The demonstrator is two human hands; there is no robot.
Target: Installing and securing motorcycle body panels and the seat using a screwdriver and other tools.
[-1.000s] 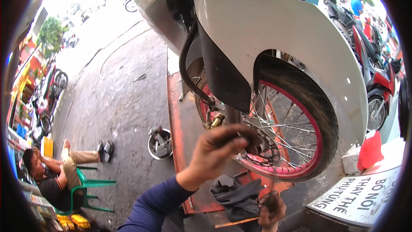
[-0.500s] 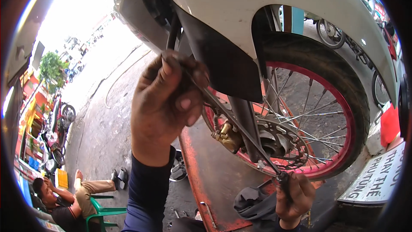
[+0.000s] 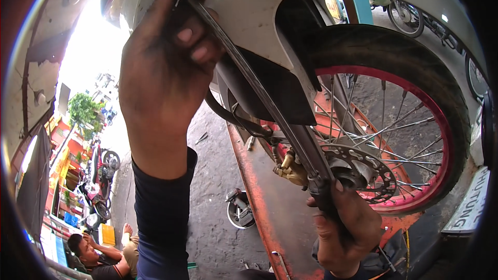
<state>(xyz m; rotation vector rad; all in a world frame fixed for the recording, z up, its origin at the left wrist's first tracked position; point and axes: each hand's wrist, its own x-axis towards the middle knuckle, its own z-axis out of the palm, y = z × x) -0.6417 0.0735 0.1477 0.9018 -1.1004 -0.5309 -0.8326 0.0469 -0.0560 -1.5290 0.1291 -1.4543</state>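
Observation:
A long thin dark piece (image 3: 238,57), rod or cable I cannot tell, slants in front of a motorbike's front fork. My left hand (image 3: 166,62) is closed around its upper end, beside the pale front bodywork (image 3: 244,8). Lower right, my right hand (image 3: 345,228) closes on its thicker dark end, close to the fork's foot. Behind it are a brass-coloured brake caliper (image 3: 293,168) and a slotted brake disc (image 3: 386,179). The spoked wheel has a red-pink rim (image 3: 443,140) and black tyre (image 3: 384,46). A black hose (image 3: 223,111) curves near the fork.
Beneath the wheel lies a worn orange-edged metal platform (image 3: 262,202). A wrench (image 3: 281,264) rests by its edge, and a round part (image 3: 239,210) lies on the ground. A person (image 3: 98,254) sits at lower left. A lettered sign (image 3: 469,202) stands at right.
My left hand has moved up and left along with the upper end. My right hand has shifted slightly up and left, nearer the fork's foot. The whole view has shifted.

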